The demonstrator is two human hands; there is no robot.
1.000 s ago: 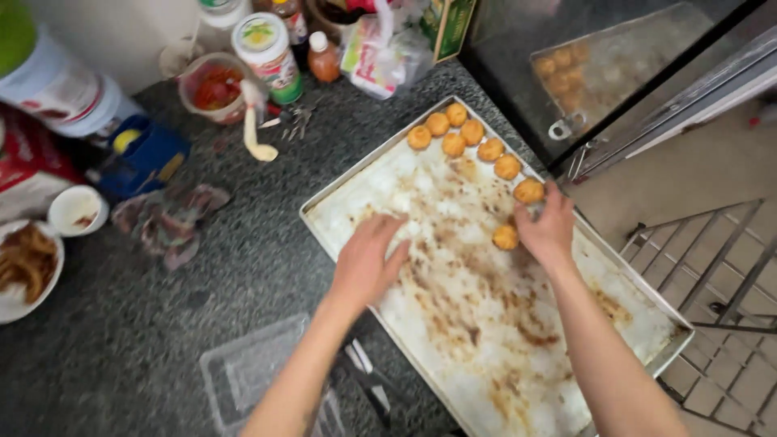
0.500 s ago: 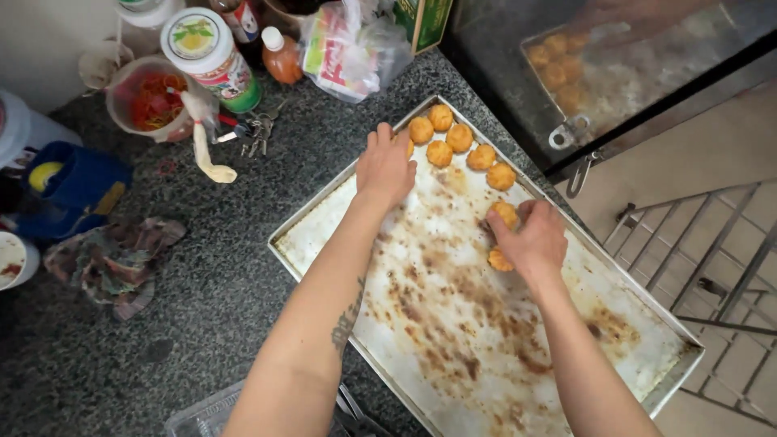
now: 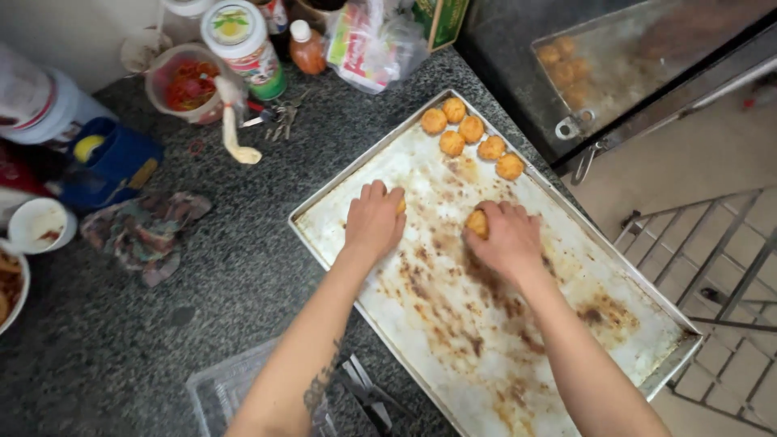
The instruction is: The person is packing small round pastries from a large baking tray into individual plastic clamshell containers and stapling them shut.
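Now each grip holds one fried ball: right hand (image 3: 506,236), left hand (image 3: 374,220), above the tray (image 3: 421,174).

A dark speckled granite counter (image 3: 202,275) filled the left and centre of the frame. At upper right stood a glass-fronted cabinet (image 3: 647,65) — beneath it, pale floor (image 3: 696,162) and a metal rack (image 3: 712,267).

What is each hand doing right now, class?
Left hand: closed over a fried ball on the tray.
Right hand: holding a fried ball.
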